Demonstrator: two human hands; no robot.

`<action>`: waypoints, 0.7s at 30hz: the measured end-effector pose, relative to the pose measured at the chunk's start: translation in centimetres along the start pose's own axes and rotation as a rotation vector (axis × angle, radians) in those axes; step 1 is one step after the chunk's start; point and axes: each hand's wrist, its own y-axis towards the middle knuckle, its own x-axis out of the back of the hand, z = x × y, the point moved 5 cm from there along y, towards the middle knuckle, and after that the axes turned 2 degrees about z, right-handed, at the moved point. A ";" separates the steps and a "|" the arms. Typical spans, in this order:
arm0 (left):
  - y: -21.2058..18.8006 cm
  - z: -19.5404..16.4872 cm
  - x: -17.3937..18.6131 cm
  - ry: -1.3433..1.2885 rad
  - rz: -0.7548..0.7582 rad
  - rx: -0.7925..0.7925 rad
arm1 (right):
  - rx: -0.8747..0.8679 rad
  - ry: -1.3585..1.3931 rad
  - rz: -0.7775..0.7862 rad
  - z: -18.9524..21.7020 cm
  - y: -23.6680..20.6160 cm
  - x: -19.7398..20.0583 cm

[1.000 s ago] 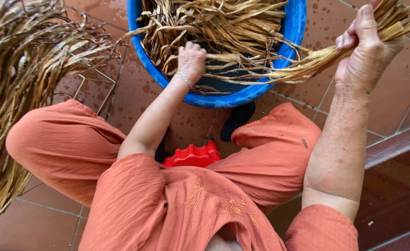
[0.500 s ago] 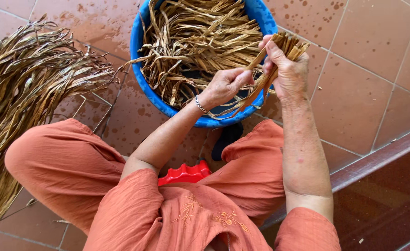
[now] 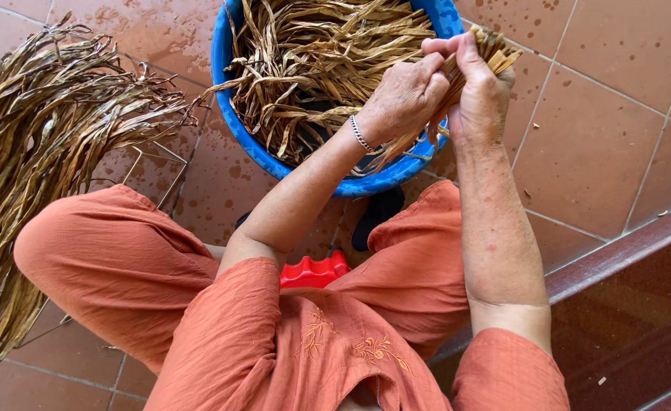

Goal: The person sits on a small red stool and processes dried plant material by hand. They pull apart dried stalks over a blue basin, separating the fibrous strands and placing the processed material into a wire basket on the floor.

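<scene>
Nearest you, at 6 o'clock, your orange tunic and trousers fill the lower frame, with a red plastic stool (image 3: 314, 270) showing between your knees and a dark sandal (image 3: 377, 209) just beyond it. At 4 o'clock a dark raised step (image 3: 632, 297) runs diagonally along the right edge, closing off that side low down.

Further out, your forearms rise toward 12 to 1 o'clock. Your left hand (image 3: 402, 95), with a bracelet at the wrist, has its fingers curled closed around a bundle of dried strips (image 3: 495, 53). Your right hand (image 3: 478, 95) grips the same bundle from the other side, fingers wrapped tight, and the two hands touch. The bundle sits over the right rim of the blue basin (image 3: 248, 144), its cut ends poking up past your fingers at 1 o'clock.

The basin holds a loose tangle of more strips (image 3: 320, 53), some trailing over its near rim. At 9 to 10 o'clock a large heap of dried strips (image 3: 39, 152) lies over a wire rack (image 3: 157, 164), close beside your left knee. The wet tiled floor (image 3: 602, 114) at 2 o'clock is the widest open room.
</scene>
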 end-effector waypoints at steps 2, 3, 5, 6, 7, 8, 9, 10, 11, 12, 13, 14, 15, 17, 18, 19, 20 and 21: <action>0.5 0.0 -0.1 -0.013 -0.007 -0.052 | 0.026 -0.011 -0.070 0.0 0.5 0.8; 0.7 0.1 -0.1 -0.050 -0.008 -0.042 | 0.046 -0.041 -0.116 0.2 0.8 1.4; 0.7 0.1 -0.5 -0.116 0.061 0.006 | 0.022 0.034 -0.221 0.4 1.5 3.2; 0.3 0.0 -0.8 -0.145 0.130 0.047 | -0.024 0.141 -0.280 0.9 2.1 4.7; -0.2 0.0 -1.2 -0.173 0.198 0.083 | -0.065 0.249 -0.339 0.9 2.5 5.9; -0.7 -0.3 -1.0 -0.191 0.173 0.058 | -0.061 0.216 -0.355 0.7 2.9 6.8; -1.4 -0.5 -0.8 -0.212 0.147 0.037 | -0.063 0.181 -0.374 0.4 3.2 7.8; -2.2 -0.8 -0.7 -0.239 0.123 0.025 | -0.074 0.143 -0.397 -0.3 2.9 8.6; -3.1 -0.8 -0.6 -0.210 0.147 0.034 | -0.022 0.146 -0.427 -0.1 3.1 10.0; -3.9 -0.6 -0.3 -0.175 0.169 0.036 | 0.038 0.153 -0.452 0.7 3.6 11.5; -4.5 -0.6 -0.2 -0.134 0.191 0.036 | 0.099 0.167 -0.473 1.1 4.1 12.8; -4.9 -0.9 0.0 -0.107 0.182 -0.038 | 0.067 0.228 -0.470 0.9 4.3 13.8; -5.3 -1.3 0.3 -0.081 0.176 -0.107 | 0.030 0.290 -0.469 0.4 4.2 14.6; -5.9 -1.4 0.7 -0.039 0.198 -0.118 | -0.005 0.339 -0.484 -0.2 3.9 16.3; -6.0 -1.1 0.9 -0.014 0.220 -0.070 | 0.006 0.329 -0.491 -0.3 4.0 17.0; -6.1 -0.8 1.2 0.015 0.239 -0.023 | 0.018 0.322 -0.491 0.0 4.4 17.4; -6.4 -0.7 1.6 -0.002 0.254 -0.018 | 0.041 0.334 -0.490 0.7 4.5 18.4; -6.7 -0.7 2.0 -0.015 0.268 -0.010 | 0.062 0.350 -0.488 1.3 4.6 19.5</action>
